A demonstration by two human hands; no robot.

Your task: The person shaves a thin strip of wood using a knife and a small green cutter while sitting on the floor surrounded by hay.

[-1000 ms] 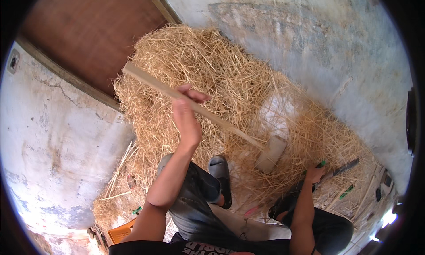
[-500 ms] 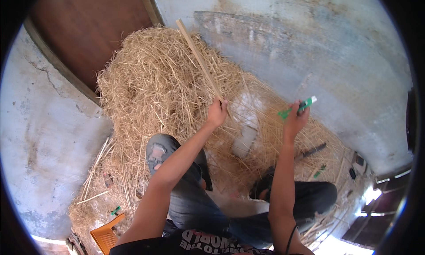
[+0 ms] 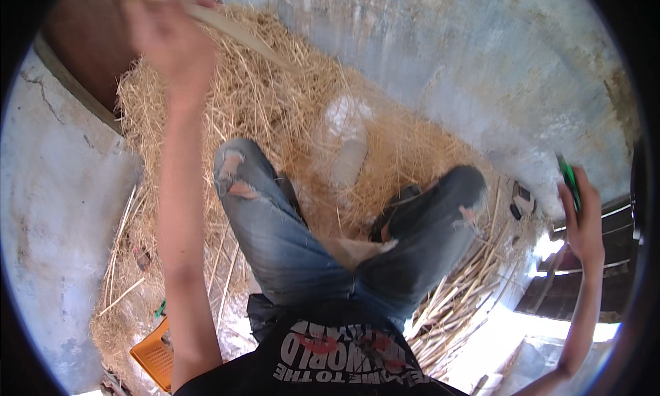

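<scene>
At the upper left, my left hand [image 3: 172, 35] is raised and closed around a long pale bamboo strip [image 3: 244, 38]. The hand and the strip are smeared by motion, and the strip slants down to the right over the shavings. Far out to the right, my right hand [image 3: 584, 214] grips a green utility knife [image 3: 568, 179], its slim body showing between the fingers and pointing up. I cannot see whether its blade is out. Between my bent knees lies a greyish block [image 3: 348, 163] among the shavings.
A large heap of straw-coloured shavings [image 3: 247, 107] lies ahead against the wall [image 3: 447, 45] and brown door [image 3: 89, 59]. An orange plastic basket [image 3: 152, 351] sits at lower left. Cut sticks [image 3: 454, 303] are piled beside my right thigh. A small pale device [image 3: 524, 200] rests near the wall.
My left hand has swung up and left with the bamboo strip, which has tipped toward horizontal. My right hand has moved well out to the right, still holding the knife.
</scene>
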